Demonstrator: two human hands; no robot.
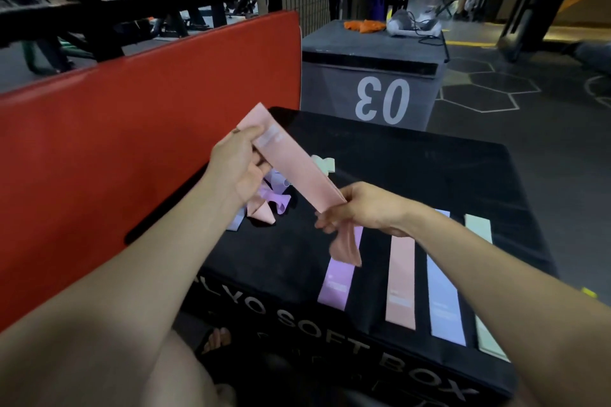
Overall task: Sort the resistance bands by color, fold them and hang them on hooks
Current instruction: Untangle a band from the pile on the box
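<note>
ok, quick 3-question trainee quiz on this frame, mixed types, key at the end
1. True or false: the pink band is held at both ends, by the left hand and the right hand.
2. Multiple choice: going left to right, the flat bands laid out on the black soft box run: A) green, blue, pink, purple; B) purple, pink, blue, green; C) pink, purple, green, blue.
3. Fill in: the number printed on the grey box behind reads upside down as ___.

Key: 1 true; 2 B, namely purple band, pink flat band, blue band, green band; 3 03.
</note>
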